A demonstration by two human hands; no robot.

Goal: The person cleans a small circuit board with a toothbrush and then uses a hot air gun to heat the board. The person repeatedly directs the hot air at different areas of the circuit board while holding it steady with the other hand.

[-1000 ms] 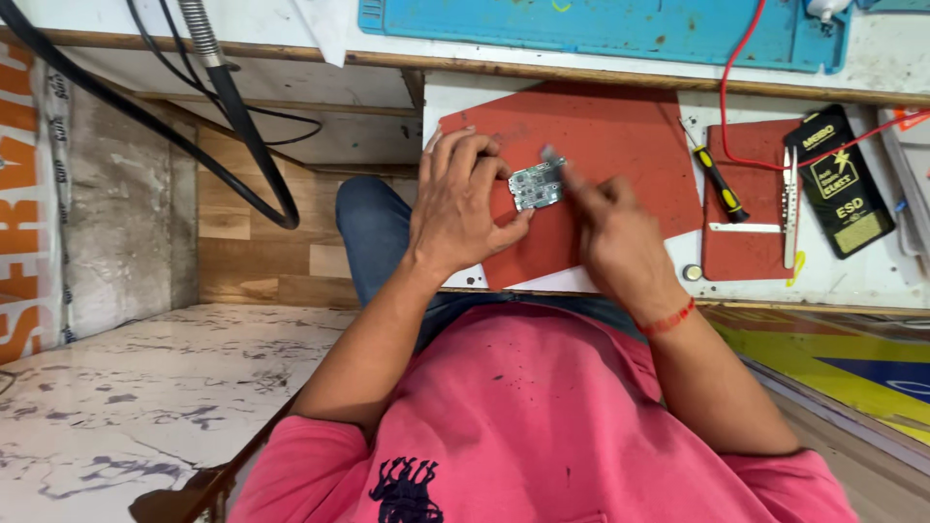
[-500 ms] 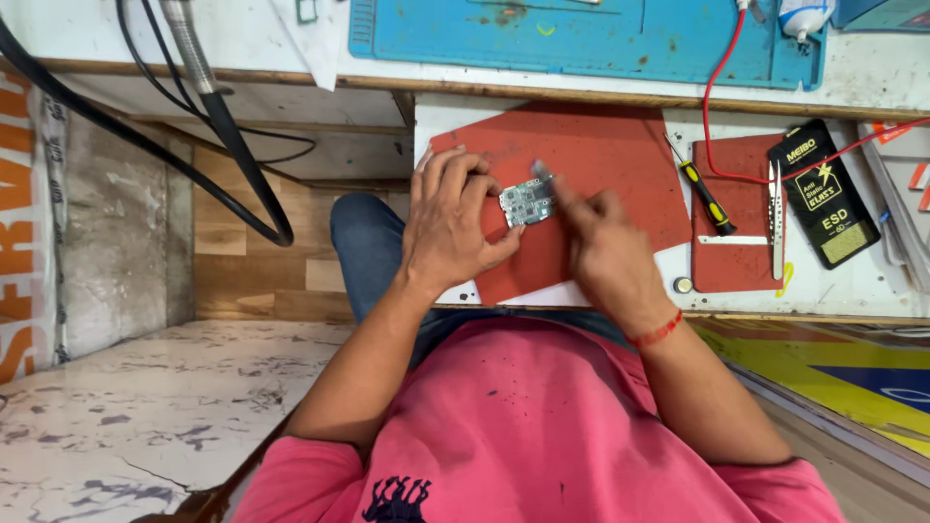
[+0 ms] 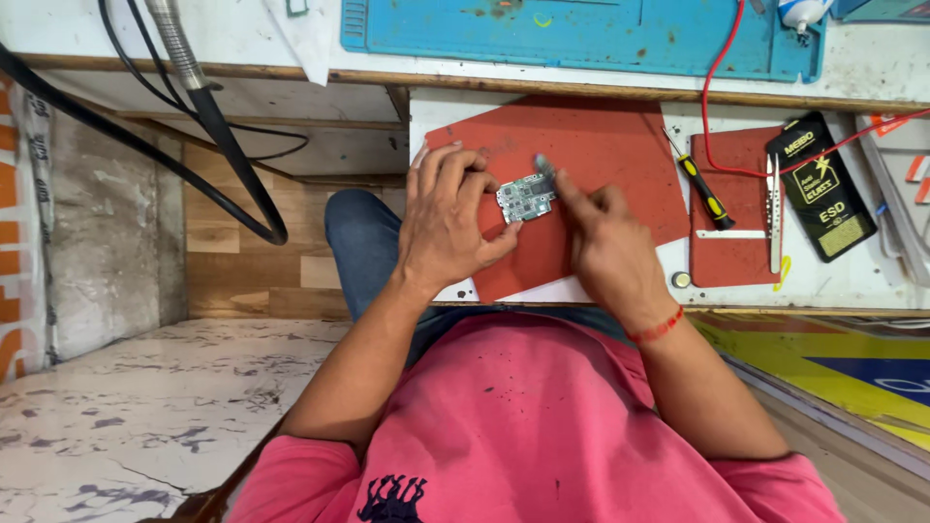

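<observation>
My left hand (image 3: 448,218) grips a small silvery-green circuit board (image 3: 524,197) by its left edge, just above a red mat (image 3: 591,145) on the workbench. My right hand (image 3: 605,247) is at the board's right side, its fingers closed around a small grey tool whose blurred tip (image 3: 542,165) touches the board's upper right corner. What kind of tool it is cannot be made out. Both forearms reach forward from my pink shirt.
A yellow-and-black screwdriver (image 3: 701,190), tweezers (image 3: 774,208) on a smaller red mat (image 3: 728,247), and a black packet (image 3: 820,189) lie to the right. A red wire (image 3: 712,97) runs to a blue mat (image 3: 581,34). Black cables (image 3: 223,145) hang on the left.
The view has shifted slightly. My hands stay on the board, and my right hand with its tool has moved a little along the board's right edge.
</observation>
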